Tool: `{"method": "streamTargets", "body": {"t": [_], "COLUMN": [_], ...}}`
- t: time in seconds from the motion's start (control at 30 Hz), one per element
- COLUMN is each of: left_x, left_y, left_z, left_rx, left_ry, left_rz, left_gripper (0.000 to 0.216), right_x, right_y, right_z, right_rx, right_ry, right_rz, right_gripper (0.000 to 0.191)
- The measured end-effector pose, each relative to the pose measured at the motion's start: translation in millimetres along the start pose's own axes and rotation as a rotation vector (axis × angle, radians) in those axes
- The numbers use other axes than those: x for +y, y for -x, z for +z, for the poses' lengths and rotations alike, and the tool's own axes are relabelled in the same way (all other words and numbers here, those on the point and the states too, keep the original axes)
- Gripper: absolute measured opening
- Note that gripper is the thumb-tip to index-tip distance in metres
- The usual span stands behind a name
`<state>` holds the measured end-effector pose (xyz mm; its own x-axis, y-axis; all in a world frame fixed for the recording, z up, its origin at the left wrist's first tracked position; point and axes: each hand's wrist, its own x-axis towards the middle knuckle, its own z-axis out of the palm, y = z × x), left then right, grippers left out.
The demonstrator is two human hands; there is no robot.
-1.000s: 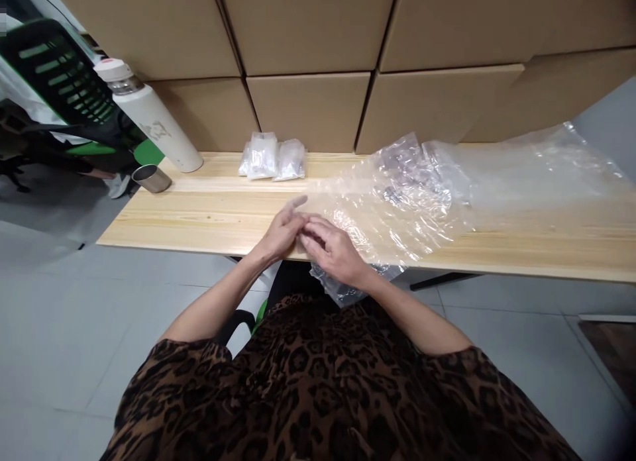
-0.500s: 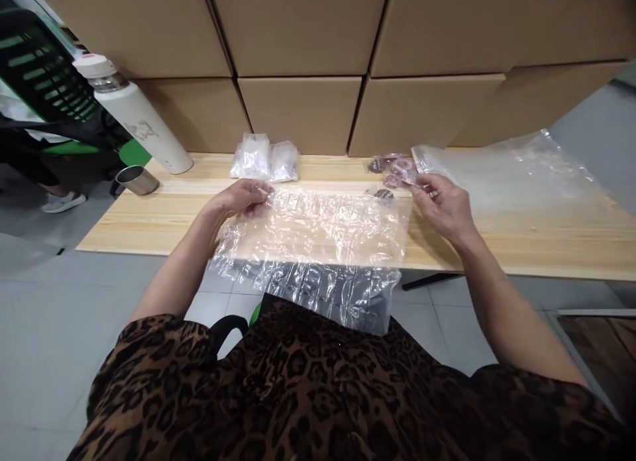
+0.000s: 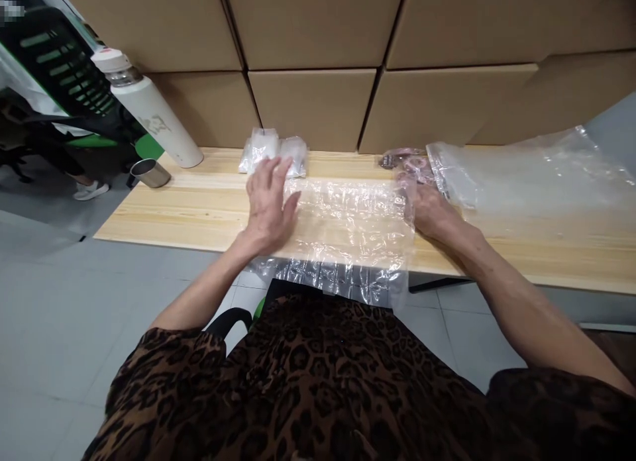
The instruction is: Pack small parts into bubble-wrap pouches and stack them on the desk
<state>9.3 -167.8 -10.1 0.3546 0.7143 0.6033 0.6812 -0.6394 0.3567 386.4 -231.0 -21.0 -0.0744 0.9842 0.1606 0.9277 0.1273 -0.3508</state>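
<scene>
Clear crinkled plastic sheet flat on wooden bench; left hand splayed, pressing left edge; right hand flat at right edge.

Cardboard boxes back the wooden table, where a white bottle stands beside a metal cup.
</scene>
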Motion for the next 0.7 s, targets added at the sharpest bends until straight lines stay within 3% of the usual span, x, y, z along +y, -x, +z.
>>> {"method": "streamTargets", "body": {"t": [0.1,0.17,0.23,0.3,0.37,0.43,0.5,0.57,0.63,0.7], "left_x": [34.9,55.6,72.7,85.9,94.9,99.8,101.3,100.7,99.7,99.7], "left_y": [14.5,16.9,12.8,3.7,-7.6,-17.8,-24.5,-27.3,-27.3,-26.3], "left_z": [7.3,12.8,19.7,28.9,40.8,54.1,66.1,74.0,76.9,75.6], "left_rx": [-0.136,-0.271,-0.396,-0.501,-0.579,-0.622,-0.606,-0.548,-0.514,-0.517], "left_ry": [0.241,0.451,0.692,0.966,1.233,1.438,1.538,1.559,1.559,1.569], "left_rz": [0.055,0.009,-0.11,-0.316,-0.567,-0.755,-0.866,-0.946,-1.004,-1.025], "left_gripper": [0.059,0.058,0.06,0.063,0.063,0.053,0.032,0.009,0.009,0.011], "right_x": [14.5,25.2,27.6,15.9,-8.3,-35.6,-54.6,-57.6,-45.3,-24.7], "right_y": [2.1,-1.9,-7.1,-9.7,-7.9,-4.2,-3.5,-10.7,-27.6,-52.4], "right_z": [-11.7,-19.1,-23.8,-24.4,-20.4,-13.6,-7.2,-4.9,-8.1,-14.6], "right_rx": [0.15,0.29,0.444,0.515,0.433,0.241,0.036,-0.074,-0.002,0.141], "right_ry": [-0.061,-0.154,-0.368,-0.658,-0.849,-0.912,-0.898,-0.85,-0.714,-0.414], "right_rz": [0.12,0.212,0.244,0.208,0.133,0.071,0.023,-0.01,-0.005,0.043], "right_gripper": [0.06,0.058,0.051,0.046,0.047,0.049,0.05,0.049,0.043,0.034]}}
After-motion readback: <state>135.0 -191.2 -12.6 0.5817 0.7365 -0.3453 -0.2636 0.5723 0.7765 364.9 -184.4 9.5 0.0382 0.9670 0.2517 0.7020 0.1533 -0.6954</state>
